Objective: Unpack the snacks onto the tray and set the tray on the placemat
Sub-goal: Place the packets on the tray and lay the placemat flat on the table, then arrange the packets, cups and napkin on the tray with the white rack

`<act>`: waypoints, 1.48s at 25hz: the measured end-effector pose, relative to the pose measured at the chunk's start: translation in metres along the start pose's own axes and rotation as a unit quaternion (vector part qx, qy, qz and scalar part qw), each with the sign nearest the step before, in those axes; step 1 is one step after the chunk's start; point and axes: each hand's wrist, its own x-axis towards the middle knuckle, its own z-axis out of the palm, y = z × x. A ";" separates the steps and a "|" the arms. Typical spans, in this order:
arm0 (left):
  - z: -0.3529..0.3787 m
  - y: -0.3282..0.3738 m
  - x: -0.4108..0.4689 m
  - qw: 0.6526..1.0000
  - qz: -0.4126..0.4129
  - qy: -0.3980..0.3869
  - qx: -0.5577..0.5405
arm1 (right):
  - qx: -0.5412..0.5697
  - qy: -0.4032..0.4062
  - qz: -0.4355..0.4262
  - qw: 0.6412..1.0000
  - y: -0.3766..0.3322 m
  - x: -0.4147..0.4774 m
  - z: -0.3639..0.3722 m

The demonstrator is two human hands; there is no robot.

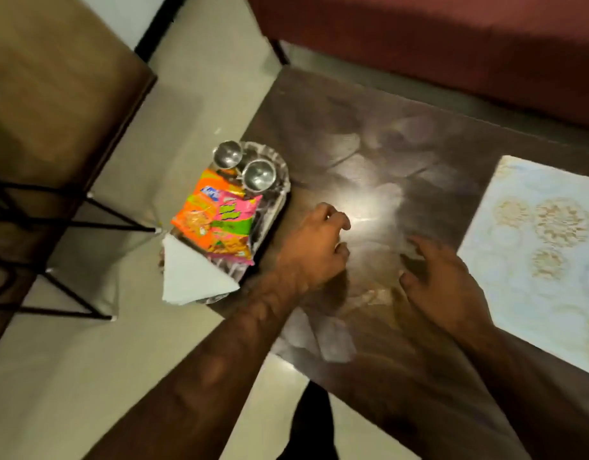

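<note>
A tray (275,207) sits at the left edge of the dark table (369,154), partly overhanging it. On the tray lie an orange snack packet (195,214), a pink and green snack packet (235,227), two steel bowls (258,175) and a folded white napkin (193,277). My left hand (314,247) hovers just right of the tray with fingers curled, holding nothing. My right hand (442,280) is spread above the table between the tray and the pale patterned placemat (545,254) on the right. Neither hand touches the tray.
A brown chair (54,104) with black metal legs stands on the pale floor to the left. A dark red sofa (452,38) runs behind the table. A light glare shines on the tabletop between the hands.
</note>
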 end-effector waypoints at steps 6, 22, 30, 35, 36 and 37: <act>-0.078 -0.134 -0.044 0.973 -0.115 0.139 -0.145 | 0.151 -0.114 0.028 0.981 -0.113 0.045 0.085; -0.103 -0.321 0.001 0.865 -0.375 -0.058 -0.327 | 0.339 -0.104 0.259 0.898 -0.203 0.111 0.170; -0.098 -0.337 0.010 0.873 -0.360 -0.126 -0.304 | 0.296 -0.039 0.229 0.927 -0.207 0.115 0.165; -0.097 -0.334 0.011 0.886 -0.327 -0.138 -0.299 | 0.312 -0.011 0.226 0.923 -0.206 0.113 0.170; -0.096 -0.333 0.010 0.889 -0.322 -0.128 -0.300 | 0.314 -0.007 0.226 0.922 -0.205 0.112 0.170; -0.093 -0.331 0.010 0.892 -0.320 -0.118 -0.297 | 0.316 -0.004 0.224 0.922 -0.203 0.111 0.170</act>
